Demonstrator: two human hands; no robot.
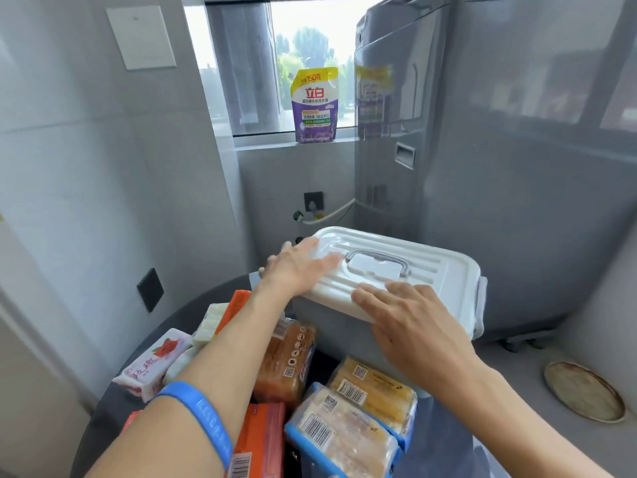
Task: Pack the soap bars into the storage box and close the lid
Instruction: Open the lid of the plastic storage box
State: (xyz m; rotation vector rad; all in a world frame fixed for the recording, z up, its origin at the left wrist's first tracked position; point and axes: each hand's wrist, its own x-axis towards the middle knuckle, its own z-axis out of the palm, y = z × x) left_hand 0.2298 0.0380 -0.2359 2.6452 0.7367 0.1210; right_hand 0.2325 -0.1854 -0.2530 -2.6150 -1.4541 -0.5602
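Observation:
A white storage box (396, 326) stands on a dark round table, its ribbed lid (437, 267) on top with a grey handle (377, 262) lying flat. My left hand (298, 267) lies with straight fingers on the lid's left end. My right hand (410, 322) rests flat over the lid's near edge. Several wrapped soap bars lie in front of the box: two yellow packs (348, 432), a brown pack (284, 360), an orange box (256, 439), a pink rose pack (155, 360) and white bars (210, 322).
The table (165, 343) fills the lower middle. A grey washing machine (482, 150) stands close behind and to the right of the box. A purple detergent pouch (314, 106) sits on the window sill. A round floor drain cover (584, 391) lies at right.

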